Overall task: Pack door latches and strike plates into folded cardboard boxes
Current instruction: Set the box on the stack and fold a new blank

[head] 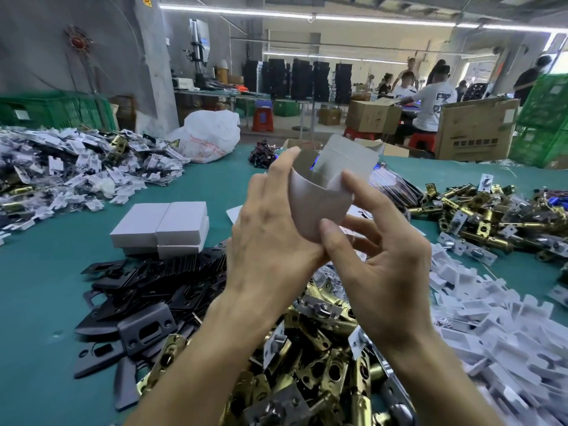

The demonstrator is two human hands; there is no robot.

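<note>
Above the middle of the green table (40,287), raised in front of the person, a grey-white cardboard box (319,207) is bowed open into a rounded sleeve with one flap standing up at its far side. The left hand (270,238) grips it from nine o'clock, fingers curled over the rim. The right hand (381,272) pinches it from four o'clock, thumb pressed on the near face and forefinger against the right edge; its other fingers reach behind the box, and I cannot quite tell whether they touch it. Straight below, at six o'clock, lies a heap of brass latches (307,348). At seven to eight o'clock black strike plates (147,290) spread out, and just beyond them, at nine o'clock, stand closed white boxes (172,222) stacked together. A drift of white plastic pieces (491,318) fills four o'clock, with more latches (479,216) at two o'clock. Bagged parts (76,167) pile up at ten o'clock, a white plastic bag (209,133) at eleven. Well off at one o'clock, people (430,99) sit among brown cartons (473,130).
</note>
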